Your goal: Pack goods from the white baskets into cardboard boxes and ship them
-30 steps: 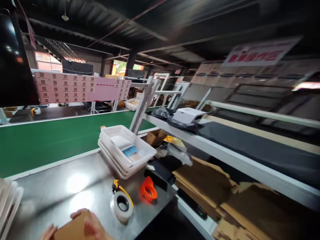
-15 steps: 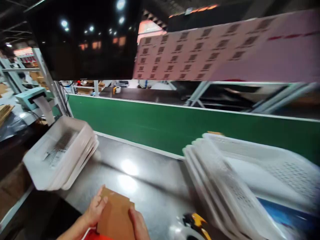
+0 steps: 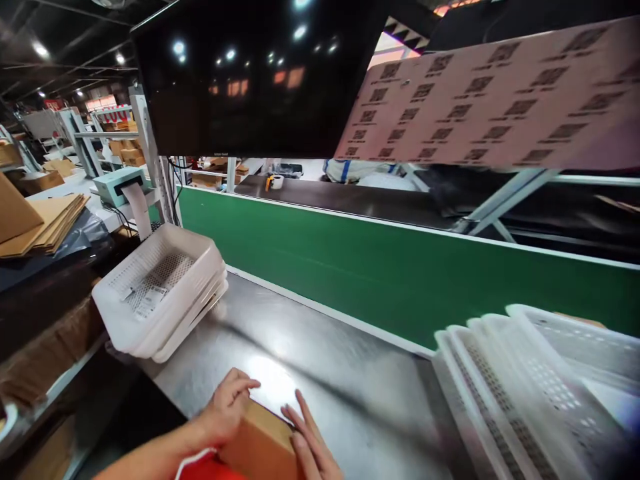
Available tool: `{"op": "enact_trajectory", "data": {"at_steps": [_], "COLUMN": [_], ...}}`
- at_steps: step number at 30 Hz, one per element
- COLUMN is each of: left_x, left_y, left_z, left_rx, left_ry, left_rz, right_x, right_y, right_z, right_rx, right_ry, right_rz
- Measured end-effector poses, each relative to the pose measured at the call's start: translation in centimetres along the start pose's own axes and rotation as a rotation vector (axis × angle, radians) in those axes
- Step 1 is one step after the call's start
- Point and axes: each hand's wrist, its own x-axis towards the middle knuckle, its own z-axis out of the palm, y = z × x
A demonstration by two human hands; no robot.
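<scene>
A small brown cardboard box (image 3: 267, 437) is between my two hands at the bottom of the head view, low over the metal tabletop. My left hand (image 3: 231, 403) grips its left side, thumb and fingers bent at the far corner. Against the right side rests my right hand (image 3: 311, 440), its fingers fairly straight and reaching past the far edge. The box's near end is cut off by the frame.
Stacked white baskets stand at left (image 3: 160, 287) and right (image 3: 520, 393) on the metal table (image 3: 350, 380). A green belt (image 3: 350, 247) runs behind. Overhead hang a dark screen (image 3: 250, 87) and a sheet of printed codes (image 3: 480, 100). A label printer (image 3: 120, 187) stands at left.
The view has swung left, and the yellow-and-black tape dispenser is out of frame. The box has turned to show more of its depth. My right hand's fingers have straightened along its edge.
</scene>
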Motion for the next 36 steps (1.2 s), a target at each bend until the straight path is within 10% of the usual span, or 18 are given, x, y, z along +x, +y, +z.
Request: {"op": "enact_trajectory", "data": {"at_steps": [8, 16, 28, 31, 36], "left_x": [5.8, 3.6, 3.9, 3.6, 3.8], "left_y": [-4.9, -14.6, -13.5, -14.4, -15.5], "left_z": [-2.0, -4.4, -3.8, -3.8, -3.5], "left_rx": [0.424, 0.738, 0.629, 0.607, 0.581], "left_ry": [-0.360, -0.421, -0.414, -0.386, -0.387], "left_rz": [0.496, 0.502, 0.414, 0.411, 0.436], "right_x": [3.5, 0.8, 1.3, 0.7, -1.6], "right_y": [4.9, 11.1, 8.6, 9.1, 8.5], "right_z": [0.9, 3.3, 4.1, 0.8, -12.5], "right_rx": [-0.547, -0.852, -1.048, -0.978, -0.869], "right_ry": [-0.051, -0.232, -0.363, -0.305, 0.517], "right_rz": [-0.587, -0.596, -0.357, -0.386, 0.165]}}
